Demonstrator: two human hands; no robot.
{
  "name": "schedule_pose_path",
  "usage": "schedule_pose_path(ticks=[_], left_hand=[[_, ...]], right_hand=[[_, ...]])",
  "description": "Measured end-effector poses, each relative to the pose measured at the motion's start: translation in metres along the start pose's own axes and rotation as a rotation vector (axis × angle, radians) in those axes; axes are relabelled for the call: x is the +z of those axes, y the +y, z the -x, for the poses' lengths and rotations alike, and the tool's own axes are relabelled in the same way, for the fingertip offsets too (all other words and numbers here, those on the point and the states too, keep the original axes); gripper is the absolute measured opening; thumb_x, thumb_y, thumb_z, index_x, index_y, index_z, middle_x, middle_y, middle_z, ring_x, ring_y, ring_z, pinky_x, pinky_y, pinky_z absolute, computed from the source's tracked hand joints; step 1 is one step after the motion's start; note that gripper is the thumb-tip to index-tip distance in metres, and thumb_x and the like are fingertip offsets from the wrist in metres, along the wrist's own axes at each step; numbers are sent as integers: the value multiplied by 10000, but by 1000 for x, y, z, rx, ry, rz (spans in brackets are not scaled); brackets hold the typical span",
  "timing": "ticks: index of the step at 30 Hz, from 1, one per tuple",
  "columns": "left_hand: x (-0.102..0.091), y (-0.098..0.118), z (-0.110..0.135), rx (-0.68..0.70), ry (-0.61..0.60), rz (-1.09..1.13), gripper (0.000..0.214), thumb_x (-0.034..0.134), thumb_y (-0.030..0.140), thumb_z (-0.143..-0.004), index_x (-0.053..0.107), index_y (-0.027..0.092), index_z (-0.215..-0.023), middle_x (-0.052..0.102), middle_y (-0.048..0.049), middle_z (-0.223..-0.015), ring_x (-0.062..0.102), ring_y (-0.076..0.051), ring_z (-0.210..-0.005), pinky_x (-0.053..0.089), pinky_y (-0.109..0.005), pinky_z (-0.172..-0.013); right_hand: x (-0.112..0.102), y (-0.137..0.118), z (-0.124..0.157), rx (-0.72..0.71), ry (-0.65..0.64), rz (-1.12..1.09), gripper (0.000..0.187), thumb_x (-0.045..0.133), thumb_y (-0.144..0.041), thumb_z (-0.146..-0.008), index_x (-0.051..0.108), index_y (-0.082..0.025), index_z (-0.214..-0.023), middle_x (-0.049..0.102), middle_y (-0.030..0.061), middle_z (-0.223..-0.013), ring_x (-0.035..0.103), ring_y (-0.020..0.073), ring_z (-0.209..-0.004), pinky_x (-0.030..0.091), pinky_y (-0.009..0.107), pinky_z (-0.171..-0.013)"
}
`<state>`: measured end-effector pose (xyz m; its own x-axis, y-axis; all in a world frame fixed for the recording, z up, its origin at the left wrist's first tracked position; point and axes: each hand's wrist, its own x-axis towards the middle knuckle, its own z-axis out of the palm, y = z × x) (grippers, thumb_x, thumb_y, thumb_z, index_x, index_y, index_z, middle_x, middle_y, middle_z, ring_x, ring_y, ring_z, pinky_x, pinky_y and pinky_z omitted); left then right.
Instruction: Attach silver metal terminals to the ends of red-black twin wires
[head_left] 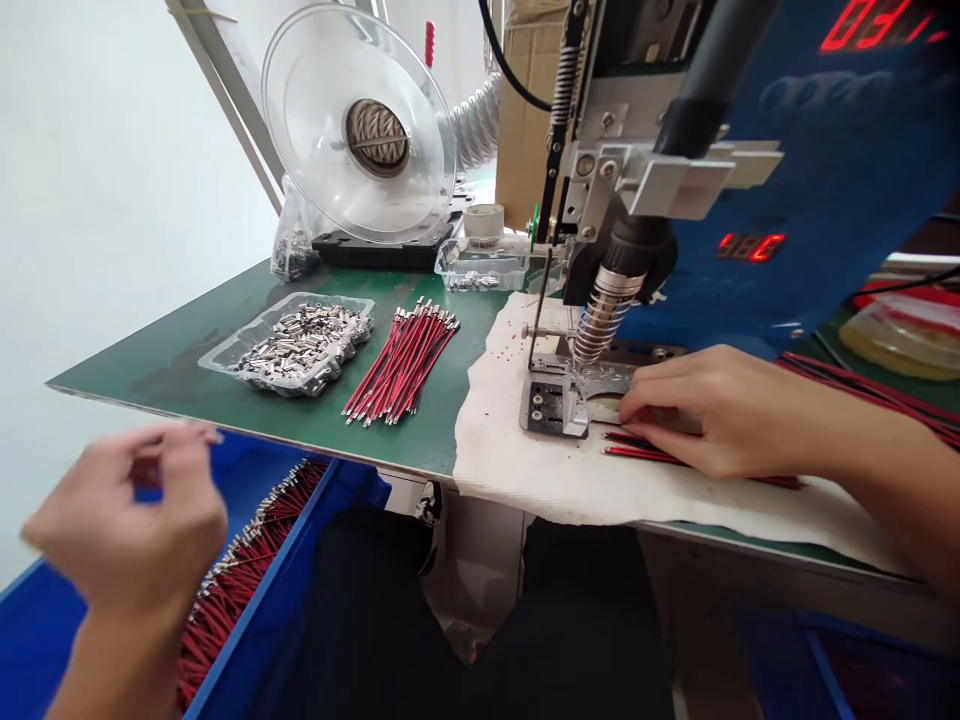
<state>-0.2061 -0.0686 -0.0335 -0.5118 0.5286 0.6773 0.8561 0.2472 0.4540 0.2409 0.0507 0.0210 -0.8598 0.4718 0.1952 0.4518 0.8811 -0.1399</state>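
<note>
My right hand [694, 405] rests on the white cloth [525, 465], fingers pressed together on thin red wires [637, 452] at the metal fixture [555, 400] under the heat nozzle [607, 315]. My left hand [131, 520] hovers low at the left above the blue bin [292, 560] of finished red wires [232, 580]. Its fingers are curled and blurred by motion; I cannot make out anything in them. A bundle of red wires [401, 362] lies on the green table [187, 340] beside a clear tray of metal sleeves [300, 345].
A clear spool [360, 125] stands at the back with a small clear box [480, 268] of parts next to it. The blue machine [825, 170] with red displays fills the upper right. More red and black wires [877, 390] lie behind my right forearm.
</note>
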Motion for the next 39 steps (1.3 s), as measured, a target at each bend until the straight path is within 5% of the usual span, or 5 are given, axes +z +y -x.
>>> schedule_pose_path(ticks=[2,6,11,19,39], left_hand=[[6,27,-39,91,8,-56,454,587,504,-884,797,147,-1069,698,-73,-824,641,-250,-769,527,-387,-827],[21,54,-98,27,-331,-60,451,704,502,-797,802,188,-1105,721,-40,-860,615,-210,-776,536,-375,-854],[34,56,-123,-24,-672,-253,502,720,551,-768,804,234,-1149,773,-47,-1079,619,-232,-836,504,-455,-969],[41,45,-126,-24,-683,-121,441,766,549,-664,835,206,-933,754,-7,-772,586,-218,-740,503,-413,-899],[44,59,-127,138,-761,-138,199,769,314,-828,819,176,-963,775,-2,-869,615,-183,-782,475,-280,-819]], right_hand=[[0,0,1,-9,-8,30,166,559,-213,-955,715,-196,-903,696,20,-803,611,151,-652,411,300,-608],[-1,-1,3,-14,14,44,164,558,-229,-953,715,-198,-916,695,22,-807,608,153,-650,411,302,-610],[-3,-4,2,-11,68,24,166,569,-260,-958,719,-198,-927,709,24,-774,611,151,-621,413,293,-592],[0,-1,1,6,58,-43,204,548,-237,-995,745,-187,-994,745,72,-870,656,183,-716,452,315,-647],[-2,-2,1,67,49,-67,174,552,-252,-969,708,-198,-916,706,49,-830,622,166,-711,455,293,-650]])
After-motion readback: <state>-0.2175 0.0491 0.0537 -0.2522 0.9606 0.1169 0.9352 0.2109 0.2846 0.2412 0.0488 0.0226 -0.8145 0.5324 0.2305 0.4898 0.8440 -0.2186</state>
